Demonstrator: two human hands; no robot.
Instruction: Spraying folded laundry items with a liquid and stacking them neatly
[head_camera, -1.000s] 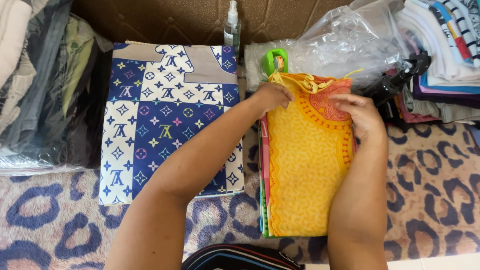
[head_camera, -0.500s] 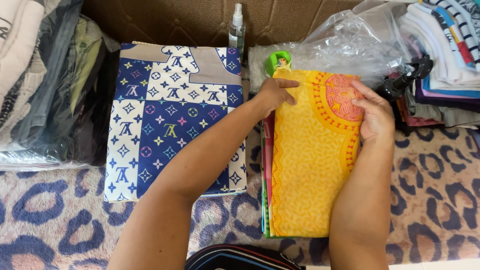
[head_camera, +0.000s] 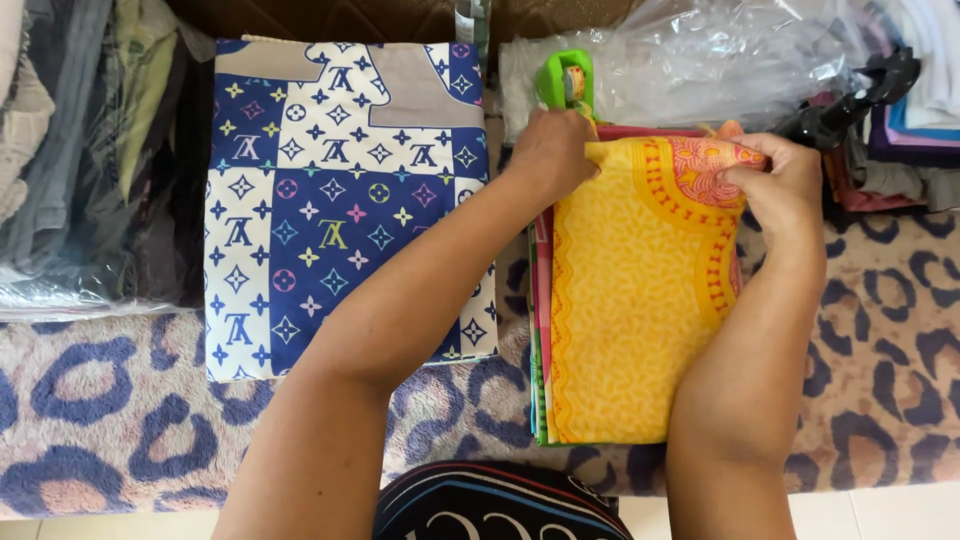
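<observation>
**Far edge of the yellow folded cloth gripped by both hands**

The left hand (head_camera: 550, 150) is clenched on the far left corner of the yellow folded cloth (head_camera: 625, 320), fingers curled over the fabric edge. The right hand (head_camera: 780, 185) pinches the far right corner, where an orange and pink curved pattern shows. Both forearms reach across the cloth from the near side.

The cloth lies on top of a stack of folded cloths (head_camera: 540, 330), whose pink and green edges show along its left side. The stack rests on a leopard-print blanket (head_camera: 120, 400).

Step in hand, as judged: squaring or turning the far edge of the top piece. The next move calls for both corners to travel together, so the fold stays even and the stack below is not dragged.

Just beyond the left hand stands a green clip-like item (head_camera: 562, 80). Crumpled clear plastic bags (head_camera: 720, 60) lie beyond it. A blue-and-white patterned cloth (head_camera: 330, 200) lies flat to the left, apart from the stack.
</observation>
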